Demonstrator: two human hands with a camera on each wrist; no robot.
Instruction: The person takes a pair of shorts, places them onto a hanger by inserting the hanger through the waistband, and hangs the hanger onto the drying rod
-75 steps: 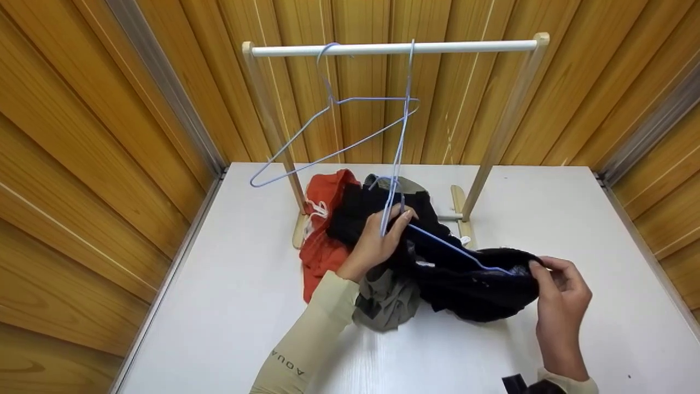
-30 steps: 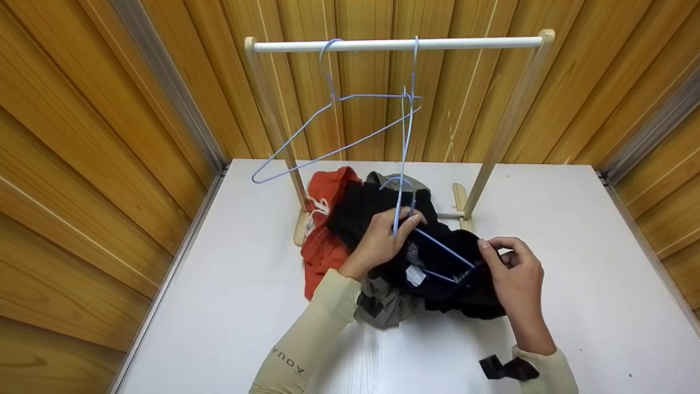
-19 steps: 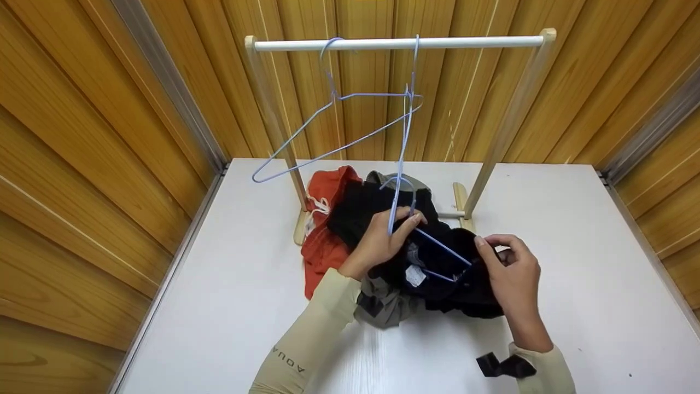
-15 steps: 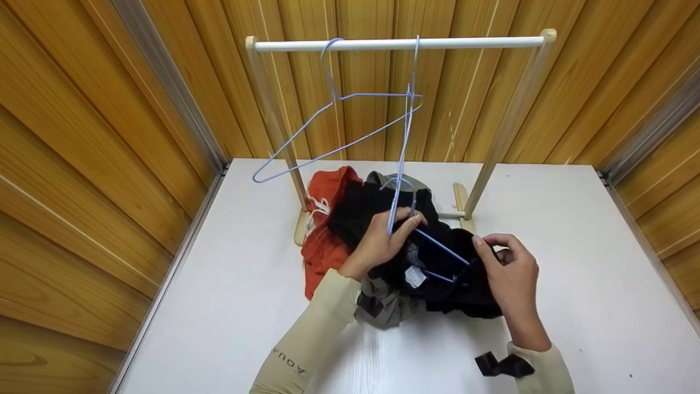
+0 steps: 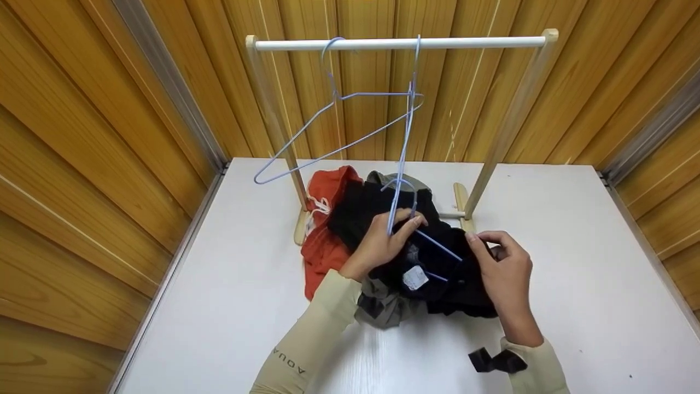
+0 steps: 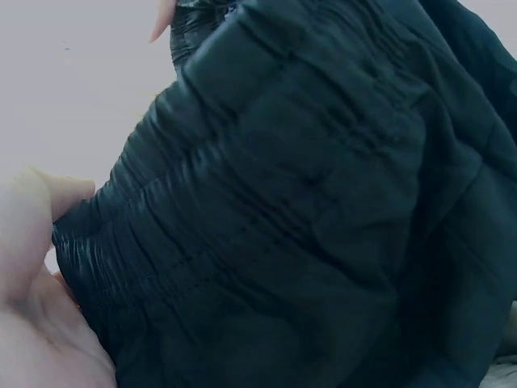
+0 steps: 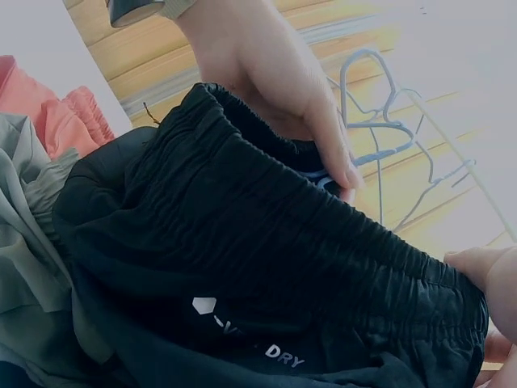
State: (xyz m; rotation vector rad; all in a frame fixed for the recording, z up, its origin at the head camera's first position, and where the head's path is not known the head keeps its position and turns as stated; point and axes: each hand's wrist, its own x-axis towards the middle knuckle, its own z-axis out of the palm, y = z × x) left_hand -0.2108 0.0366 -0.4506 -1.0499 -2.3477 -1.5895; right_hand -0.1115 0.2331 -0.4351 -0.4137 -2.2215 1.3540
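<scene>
- The black garment is hiding one end of the held hanger.
- The white label is bearing unreadably small print.
- The left sleeve is running off the head view's bottom.

Black garment, blue hanger, red garment, wood-grain wall

wood-grain panels rise behind a white table.

Puckered cloth garment, smooth hanger.
</scene>
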